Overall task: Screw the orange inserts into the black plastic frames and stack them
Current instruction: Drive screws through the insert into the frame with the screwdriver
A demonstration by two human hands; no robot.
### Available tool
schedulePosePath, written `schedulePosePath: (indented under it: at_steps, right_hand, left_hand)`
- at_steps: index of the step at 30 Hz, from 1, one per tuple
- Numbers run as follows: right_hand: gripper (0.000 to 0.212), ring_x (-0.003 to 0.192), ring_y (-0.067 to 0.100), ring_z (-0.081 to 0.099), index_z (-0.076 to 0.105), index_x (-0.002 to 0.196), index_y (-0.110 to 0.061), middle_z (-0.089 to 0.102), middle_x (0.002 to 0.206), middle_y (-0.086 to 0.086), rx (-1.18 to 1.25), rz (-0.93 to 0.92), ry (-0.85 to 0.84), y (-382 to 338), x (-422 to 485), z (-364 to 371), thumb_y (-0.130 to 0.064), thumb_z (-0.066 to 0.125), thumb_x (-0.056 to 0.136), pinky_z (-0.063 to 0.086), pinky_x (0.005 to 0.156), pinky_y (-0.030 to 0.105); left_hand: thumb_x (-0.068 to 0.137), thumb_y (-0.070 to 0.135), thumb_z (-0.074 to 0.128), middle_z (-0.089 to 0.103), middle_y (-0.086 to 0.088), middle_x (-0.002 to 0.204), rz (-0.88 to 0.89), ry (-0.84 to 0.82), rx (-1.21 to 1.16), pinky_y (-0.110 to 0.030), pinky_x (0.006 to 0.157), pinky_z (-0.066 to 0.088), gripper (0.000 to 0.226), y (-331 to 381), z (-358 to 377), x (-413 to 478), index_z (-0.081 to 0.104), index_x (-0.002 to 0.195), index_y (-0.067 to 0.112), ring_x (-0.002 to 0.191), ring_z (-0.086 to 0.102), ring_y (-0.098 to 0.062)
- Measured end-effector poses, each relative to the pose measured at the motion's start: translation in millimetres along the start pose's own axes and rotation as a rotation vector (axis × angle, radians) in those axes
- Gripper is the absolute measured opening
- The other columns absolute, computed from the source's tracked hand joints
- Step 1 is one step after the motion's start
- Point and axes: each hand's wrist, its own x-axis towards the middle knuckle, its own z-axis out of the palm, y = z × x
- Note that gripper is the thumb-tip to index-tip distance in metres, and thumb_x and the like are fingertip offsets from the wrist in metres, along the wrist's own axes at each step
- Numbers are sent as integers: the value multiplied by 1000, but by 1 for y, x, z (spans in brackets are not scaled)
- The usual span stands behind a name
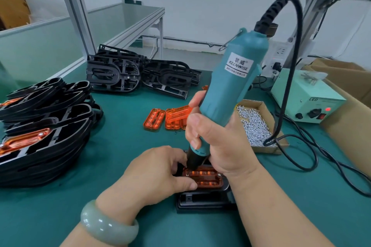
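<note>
The screwdriver [230,86] is gripped by the right hand [216,142], with all fingers wrapped round its barrel and its tip set down just beside the left fingertips. The orange insert [208,178] is held by the curled fingers and thumb of the left hand [158,168] and is seated in the black frame [202,200] beneath both hands. Spare inserts [160,119] are laid beyond the right fingers.

The teal screwdriver [232,94] bears a white label reading "KEENWISE"; the pale green power box [307,102] reads "LED".
</note>
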Motion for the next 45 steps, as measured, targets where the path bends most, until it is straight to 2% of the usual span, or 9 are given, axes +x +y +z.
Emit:
schedulePosePath:
  at_steps: [7, 19, 25, 32, 36, 41, 45]
  right_hand:
    - [20, 43, 13, 42, 61, 94, -25, 48, 54, -2, 24, -3, 46, 2, -1, -3, -13, 60, 79, 41, 51, 23]
    - [13, 45, 15, 47, 63, 90, -26, 50, 55, -2, 10, -26, 196, -5, -5, -1, -22, 66, 78, 42, 52, 25]
    - [10, 45, 16, 46, 60, 90, -18, 47, 54, -1, -8, -10, 275, -7, -1, 0, -11, 60, 83, 41, 51, 25]
    - [12, 46, 16, 47, 57, 91, -13, 48, 54, -3, -54, -8, 376, -7, 2, 2, -17, 62, 81, 41, 51, 25]
    - [10, 45, 16, 46, 58, 90, -15, 48, 54, -3, -80, -29, 360, -6, 1, 4, -16, 62, 81, 40, 50, 25]
    - [10, 45, 16, 47, 59, 90, -16, 48, 55, -3, -72, -36, 359, -5, 0, 4, -16, 63, 81, 41, 49, 25]
    - [11, 46, 16, 47, 64, 88, -24, 49, 54, -3, -69, -60, 293, -5, -3, 4, -23, 67, 78, 42, 51, 25]
  left_hand:
    - [57, 58, 78, 49, 22, 57, 20, -13, -76, -24, 51, 32, 30, -6, -1, 3, 49, 61, 61, 50, 42, -1]
    - [56, 64, 74, 49, 23, 57, -5, -30, -78, -23, 52, 32, 28, -13, 1, 5, 57, 76, 53, 52, 44, 1]
    - [58, 63, 74, 49, 22, 55, -6, -46, -94, -23, 52, 32, 26, -14, 0, 6, 57, 74, 51, 51, 44, 1]
    - [59, 63, 74, 49, 22, 54, -9, -52, -111, -23, 52, 32, 33, -16, 0, 7, 62, 85, 47, 49, 43, 0]
    - [60, 61, 75, 48, 22, 53, -6, -66, -110, -23, 52, 32, 26, -15, 0, 7, 57, 74, 49, 48, 42, 0]
    - [60, 60, 75, 48, 21, 53, -8, -72, -104, -23, 53, 34, 26, -14, -1, 6, 54, 71, 51, 49, 42, -1]
    - [59, 60, 75, 48, 22, 56, -12, -75, -90, -23, 53, 34, 26, -13, 0, 6, 53, 70, 52, 50, 43, 0]
